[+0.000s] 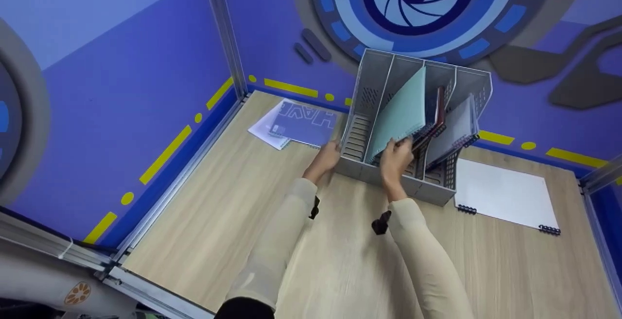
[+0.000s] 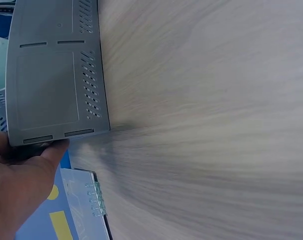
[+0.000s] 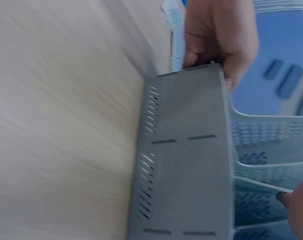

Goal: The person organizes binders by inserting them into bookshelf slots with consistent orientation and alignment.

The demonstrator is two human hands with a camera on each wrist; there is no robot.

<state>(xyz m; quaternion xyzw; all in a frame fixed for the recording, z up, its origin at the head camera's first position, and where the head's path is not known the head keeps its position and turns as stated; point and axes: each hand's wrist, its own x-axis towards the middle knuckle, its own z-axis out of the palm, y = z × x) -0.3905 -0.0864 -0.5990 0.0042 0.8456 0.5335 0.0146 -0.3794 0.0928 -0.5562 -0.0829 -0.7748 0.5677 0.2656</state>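
A grey file organizer (image 1: 359, 172) with several upright slots stands against the back wall. My left hand (image 1: 324, 159) grips its front left corner, thumb against the outside in the left wrist view. A mint-green notebook (image 1: 401, 112) leans in the second slot from the left, its bound edge toward me. My right hand (image 1: 396, 161) pinches the lower front edge of this notebook; the fingertips are partly hidden. To its right, a dark red notebook (image 1: 440, 107) and a clear-covered spiral notebook (image 1: 454, 129) stand in other slots. The leftmost slot holds nothing visible.
Left of the organizer, a translucent-covered notebook (image 1: 306, 122) overlaps a pale notebook (image 1: 262, 127) on the wooden table (image 1: 204, 212). At right lies a white spiral notebook (image 1: 508, 192). Printed wall panels (image 1: 160, 76) bound the table at the left and back.
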